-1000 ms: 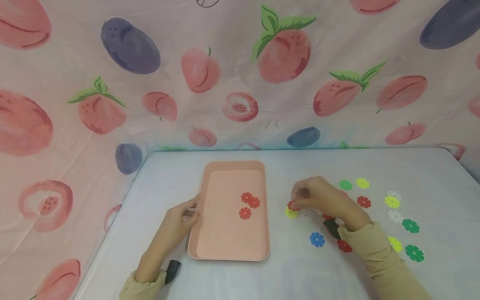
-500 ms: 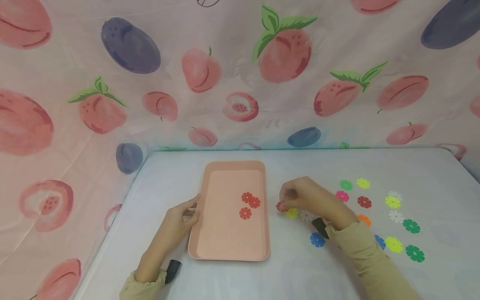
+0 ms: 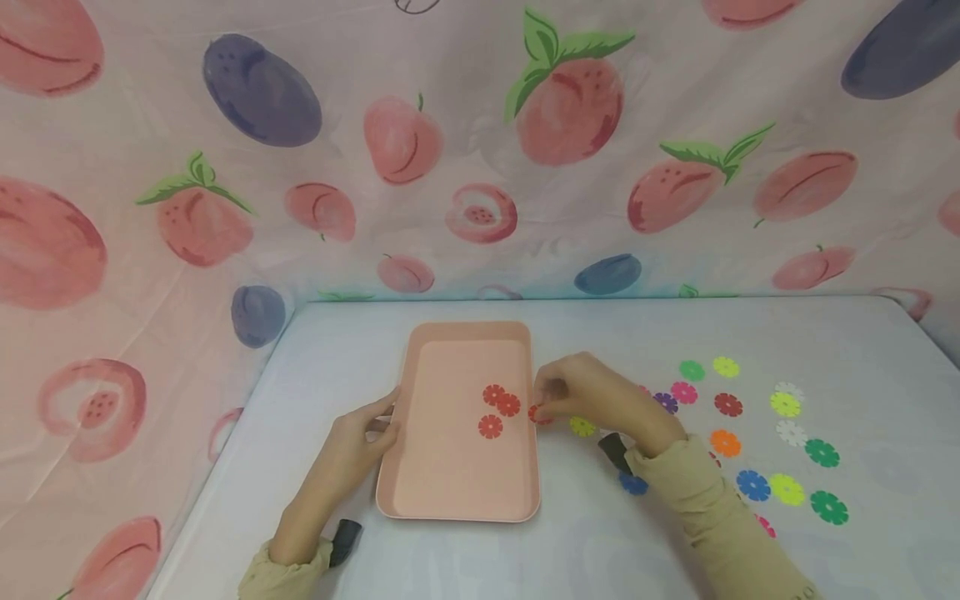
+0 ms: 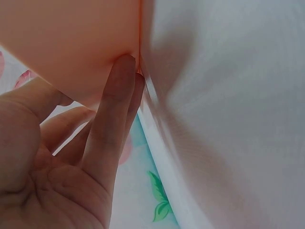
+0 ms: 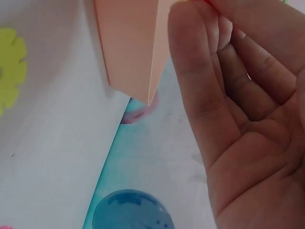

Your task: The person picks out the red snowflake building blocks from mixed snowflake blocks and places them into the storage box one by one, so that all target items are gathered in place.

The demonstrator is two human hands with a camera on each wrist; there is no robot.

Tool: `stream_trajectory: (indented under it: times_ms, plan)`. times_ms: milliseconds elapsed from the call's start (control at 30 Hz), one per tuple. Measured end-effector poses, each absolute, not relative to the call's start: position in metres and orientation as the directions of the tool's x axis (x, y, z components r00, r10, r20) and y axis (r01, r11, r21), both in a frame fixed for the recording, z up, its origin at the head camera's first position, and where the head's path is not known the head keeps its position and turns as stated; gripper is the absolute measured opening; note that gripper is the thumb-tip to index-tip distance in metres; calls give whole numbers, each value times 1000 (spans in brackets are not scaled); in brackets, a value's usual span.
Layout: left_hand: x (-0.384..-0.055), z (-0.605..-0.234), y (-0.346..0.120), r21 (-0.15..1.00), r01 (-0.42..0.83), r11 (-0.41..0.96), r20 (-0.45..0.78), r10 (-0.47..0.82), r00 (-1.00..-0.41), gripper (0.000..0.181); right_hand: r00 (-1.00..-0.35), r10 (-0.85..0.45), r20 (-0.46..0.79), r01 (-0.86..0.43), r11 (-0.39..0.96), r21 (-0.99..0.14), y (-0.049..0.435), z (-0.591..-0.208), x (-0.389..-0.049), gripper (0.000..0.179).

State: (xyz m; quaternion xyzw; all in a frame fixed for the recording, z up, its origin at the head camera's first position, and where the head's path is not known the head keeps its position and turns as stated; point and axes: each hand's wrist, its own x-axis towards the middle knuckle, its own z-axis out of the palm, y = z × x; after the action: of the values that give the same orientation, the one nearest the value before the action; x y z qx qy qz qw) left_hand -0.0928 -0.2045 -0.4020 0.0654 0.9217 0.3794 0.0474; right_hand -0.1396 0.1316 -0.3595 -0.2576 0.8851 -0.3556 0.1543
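- We see the left hand (image 3: 352,442) holding the tray (image 3: 442,479) at its 9 o'clock side, thumb at the rim, fingers against the outer wall.
- The right hand (image 3: 592,398) is narrowed, its fingertips pinching a red disc (image 3: 536,414) at the tray's 3 o'clock rim; whether disc and rim touch, we cannot tell.
- Inside the tray we count three red discs (image 3: 490,427), between 2 and 3 o'clock of its middle.
- On the white table (image 3: 577,542) we find a yellow disc (image 3: 582,427) between 3 and 4 o'clock from the pinched one, and a partly covered blue disc (image 3: 633,485) at 4 o'clock.
- At 12 o'clock hangs a fruit-print cloth (image 3: 465,75).
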Motion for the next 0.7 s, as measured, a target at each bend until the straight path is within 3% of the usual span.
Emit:
stream_trajectory:
  times_ms: [700]
  plan:
    - [-93, -405, -205, 699, 66, 712, -59, 149, -987, 54, -809, -584, -65, -380, 605, -700, 119, -351, -140, 16]
